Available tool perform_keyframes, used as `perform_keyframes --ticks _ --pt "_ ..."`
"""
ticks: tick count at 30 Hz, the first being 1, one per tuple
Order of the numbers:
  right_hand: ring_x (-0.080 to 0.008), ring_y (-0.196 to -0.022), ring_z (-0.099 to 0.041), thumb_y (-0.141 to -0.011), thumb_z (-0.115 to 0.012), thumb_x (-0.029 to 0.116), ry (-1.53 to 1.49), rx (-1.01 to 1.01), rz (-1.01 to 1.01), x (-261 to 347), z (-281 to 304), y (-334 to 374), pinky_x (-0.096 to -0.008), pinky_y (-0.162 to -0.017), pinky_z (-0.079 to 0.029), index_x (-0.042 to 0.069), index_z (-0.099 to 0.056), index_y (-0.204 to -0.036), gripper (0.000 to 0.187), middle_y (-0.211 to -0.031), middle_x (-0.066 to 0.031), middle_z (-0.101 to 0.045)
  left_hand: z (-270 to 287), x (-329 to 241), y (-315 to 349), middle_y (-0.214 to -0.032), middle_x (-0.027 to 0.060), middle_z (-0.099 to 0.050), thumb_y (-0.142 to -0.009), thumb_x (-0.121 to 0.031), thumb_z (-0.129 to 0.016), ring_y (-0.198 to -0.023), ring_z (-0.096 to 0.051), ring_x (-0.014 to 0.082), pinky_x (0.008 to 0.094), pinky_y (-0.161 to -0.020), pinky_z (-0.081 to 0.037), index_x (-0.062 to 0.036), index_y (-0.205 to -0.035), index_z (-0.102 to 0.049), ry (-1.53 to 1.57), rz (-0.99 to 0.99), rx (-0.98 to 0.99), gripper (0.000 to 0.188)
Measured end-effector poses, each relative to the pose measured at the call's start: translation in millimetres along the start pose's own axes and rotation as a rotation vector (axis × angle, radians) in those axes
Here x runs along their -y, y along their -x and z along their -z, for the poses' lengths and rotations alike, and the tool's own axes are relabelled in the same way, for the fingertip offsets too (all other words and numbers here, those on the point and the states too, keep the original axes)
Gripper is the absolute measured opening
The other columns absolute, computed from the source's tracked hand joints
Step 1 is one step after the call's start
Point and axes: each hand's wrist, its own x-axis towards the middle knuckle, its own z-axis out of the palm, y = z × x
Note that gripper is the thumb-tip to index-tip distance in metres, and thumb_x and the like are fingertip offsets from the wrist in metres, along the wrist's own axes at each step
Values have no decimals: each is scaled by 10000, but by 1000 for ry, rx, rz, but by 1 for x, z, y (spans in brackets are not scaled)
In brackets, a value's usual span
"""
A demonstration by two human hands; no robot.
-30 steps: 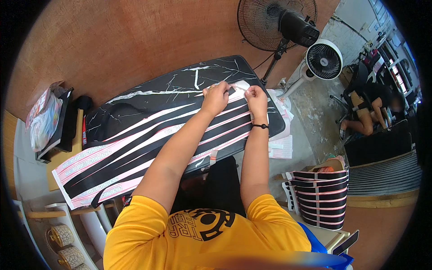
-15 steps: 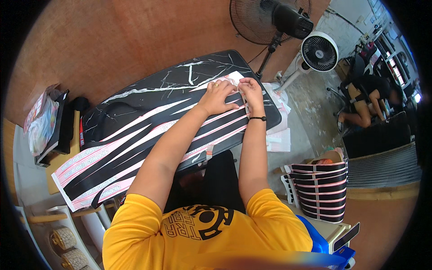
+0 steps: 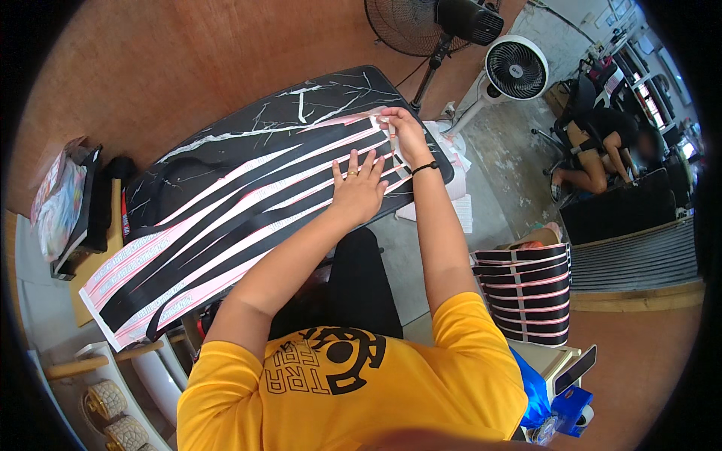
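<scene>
Long black strips [image 3: 263,197] lie side by side on a white-and-pink printed paper sheet [image 3: 162,250], stretched across the black marble-patterned table [image 3: 226,143]. My left hand [image 3: 361,192] is flat on the strips near their right end, fingers spread, a ring on one finger. At that end, my right hand [image 3: 406,139] has its fingers pinched at the upper corner, on what looks like a narrow pale strip [image 3: 392,141] running across the ends. The fingers partly hide it, so I cannot tell whether it is tape.
Two fans, one black [image 3: 466,21] and one white [image 3: 517,68], stand beyond the table. A bundle of black strips on pale backing [image 3: 521,293] rests at the right, near a phone [image 3: 576,370]. A bag [image 3: 62,214] sits at the left. Another person [image 3: 602,143] sits far right.
My left hand has moved back from the strip ends and now lies flat with spread fingers. The right hand has shifted up to the far corner of the ends.
</scene>
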Motion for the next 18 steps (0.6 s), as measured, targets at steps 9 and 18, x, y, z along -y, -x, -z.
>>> perform_keyframes --ticks 9,18 --pt "-239 -996 -623 -933 -476 194 -373 182 -53 16 21 11 -374 -919 -493 -4 -590 -1165 326 -1101 -145 -654 -2 -2 6 -1579 92 -297 -1000 -385 -388 -1462 -219 398 707 -1113 -106 -285 -1475 -416 13 -10 -126 486" --pt "-321 -1075 -604 -946 -493 490 -736 251 -261 44 35 47 -536 -922 -488 21 -596 -1182 536 -1206 -194 -618 -1 -1 5 -1575 94 -307 -1004 -395 -399 -1460 -216 414 707 -1112 -124 -367 -1447 -436 26 -10 -129 445"
